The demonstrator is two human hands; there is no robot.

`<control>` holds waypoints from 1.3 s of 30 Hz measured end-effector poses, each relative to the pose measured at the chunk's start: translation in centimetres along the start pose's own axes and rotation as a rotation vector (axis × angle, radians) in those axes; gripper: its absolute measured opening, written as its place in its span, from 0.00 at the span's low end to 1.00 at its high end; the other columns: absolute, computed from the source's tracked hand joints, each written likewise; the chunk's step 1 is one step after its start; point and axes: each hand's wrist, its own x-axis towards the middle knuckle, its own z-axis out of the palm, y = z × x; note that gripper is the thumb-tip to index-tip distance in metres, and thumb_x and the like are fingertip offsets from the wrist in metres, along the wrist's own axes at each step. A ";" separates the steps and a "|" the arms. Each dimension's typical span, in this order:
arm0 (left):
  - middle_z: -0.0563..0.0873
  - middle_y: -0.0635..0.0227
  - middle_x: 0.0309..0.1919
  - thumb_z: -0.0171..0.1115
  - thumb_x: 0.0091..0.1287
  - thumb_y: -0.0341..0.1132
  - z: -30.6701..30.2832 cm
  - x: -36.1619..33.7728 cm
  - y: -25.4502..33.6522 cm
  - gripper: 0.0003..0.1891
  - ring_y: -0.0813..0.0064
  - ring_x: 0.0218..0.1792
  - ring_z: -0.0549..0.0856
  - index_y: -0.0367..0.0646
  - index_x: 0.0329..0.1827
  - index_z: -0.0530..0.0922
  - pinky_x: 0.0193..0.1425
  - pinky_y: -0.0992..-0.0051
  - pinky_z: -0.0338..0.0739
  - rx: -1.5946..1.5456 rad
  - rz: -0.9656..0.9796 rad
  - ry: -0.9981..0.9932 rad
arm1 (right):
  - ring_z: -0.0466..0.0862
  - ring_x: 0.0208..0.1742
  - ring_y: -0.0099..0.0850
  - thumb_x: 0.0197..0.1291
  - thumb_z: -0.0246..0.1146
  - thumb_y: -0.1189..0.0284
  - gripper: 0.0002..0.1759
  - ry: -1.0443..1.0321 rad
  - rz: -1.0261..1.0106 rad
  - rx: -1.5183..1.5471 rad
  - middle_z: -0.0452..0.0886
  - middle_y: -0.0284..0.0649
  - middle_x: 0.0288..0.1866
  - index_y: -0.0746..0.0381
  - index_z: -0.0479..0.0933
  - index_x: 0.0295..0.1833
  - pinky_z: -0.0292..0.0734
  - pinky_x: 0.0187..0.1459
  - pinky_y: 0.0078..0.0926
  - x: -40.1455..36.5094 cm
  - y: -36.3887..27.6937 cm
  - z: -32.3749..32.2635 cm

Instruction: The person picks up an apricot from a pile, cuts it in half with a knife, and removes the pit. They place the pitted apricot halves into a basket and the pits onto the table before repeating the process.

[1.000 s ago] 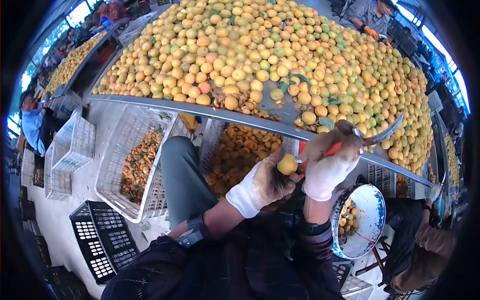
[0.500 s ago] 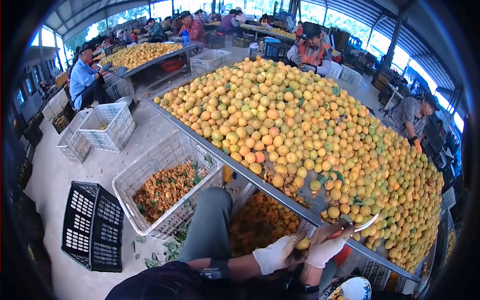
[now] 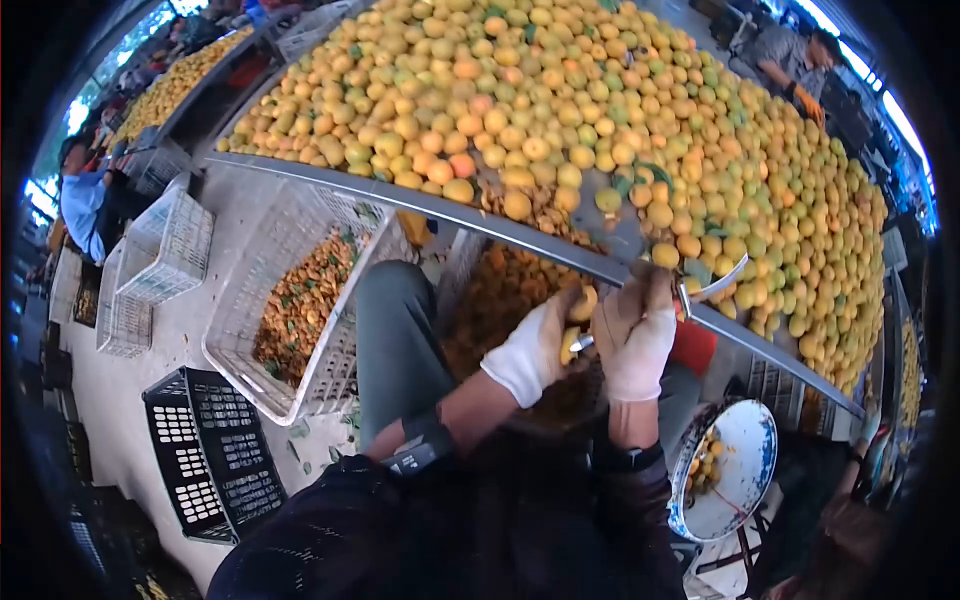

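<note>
My left hand (image 3: 535,345), in a white glove with a darkened palm, is closed around a yellow apricot (image 3: 569,347), mostly hidden by the fingers. Another curved yellow piece (image 3: 582,304) shows at its fingertips. My right hand (image 3: 637,335), also gloved, is wrapped round a knife with a curved blade (image 3: 722,279), which points away over the table edge. A short metal tip (image 3: 581,343) sticks out on the other side of this hand, right at the apricot. Both hands are in front of my body, just below the metal rim (image 3: 480,217) of the sorting table.
Apricots (image 3: 560,120) cover the table. Below it stand a white crate (image 3: 225,345) of orange scraps and a bin of orange pieces (image 3: 510,285). A black crate (image 3: 205,450) lies left, a white-and-blue basin (image 3: 735,490) right. People sit at left (image 3: 85,205) and far right (image 3: 790,65).
My view has tilted down and turned. My hands have moved up, the left now holding its apricot against the metal tip; a separate yellow piece shows at its fingers.
</note>
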 end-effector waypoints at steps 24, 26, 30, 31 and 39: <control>0.81 0.63 0.40 0.52 0.71 0.51 4.3 2.0 -1.5 0.17 0.71 0.35 0.82 0.48 0.50 0.71 0.37 0.70 0.79 -0.401 0.061 0.132 | 0.77 0.38 0.28 0.59 0.57 0.78 0.08 0.241 -0.868 -1.075 0.75 0.35 0.33 0.68 0.76 0.43 0.71 0.43 0.24 3.9 0.5 -0.2; 0.81 0.64 0.39 0.53 0.71 0.52 4.4 2.3 -0.9 0.16 0.72 0.34 0.82 0.49 0.47 0.72 0.36 0.71 0.78 -0.443 0.077 0.143 | 0.78 0.40 0.29 0.57 0.58 0.80 0.08 0.303 -0.844 -1.040 0.76 0.37 0.34 0.68 0.77 0.42 0.70 0.45 0.25 4.5 -0.1 -1.0; 0.79 0.64 0.31 0.49 0.72 0.52 3.9 1.2 1.1 0.18 0.74 0.22 0.77 0.45 0.44 0.72 0.23 0.74 0.75 -0.331 -0.013 0.159 | 0.54 0.11 0.18 0.70 0.54 0.58 0.15 0.255 -0.243 -0.040 0.58 0.26 0.14 0.58 0.71 0.35 0.48 0.13 0.19 4.5 -1.5 -1.0; 0.79 0.64 0.31 0.49 0.72 0.52 3.1 1.7 1.3 0.18 0.74 0.22 0.77 0.45 0.45 0.72 0.23 0.76 0.74 -0.433 -0.127 -0.017 | 0.54 0.11 0.18 0.70 0.54 0.59 0.14 0.208 -0.204 0.053 0.58 0.25 0.15 0.58 0.72 0.37 0.47 0.14 0.19 5.1 -1.3 -2.3; 0.81 0.63 0.28 0.53 0.67 0.32 1.4 2.1 3.8 0.09 0.74 0.27 0.81 0.37 0.45 0.73 0.23 0.76 0.74 -0.192 0.052 -0.020 | 0.60 0.09 0.18 0.66 0.58 0.62 0.13 0.100 -0.183 -0.297 0.61 0.23 0.11 0.58 0.74 0.32 0.53 0.13 0.18 4.9 -4.7 -2.0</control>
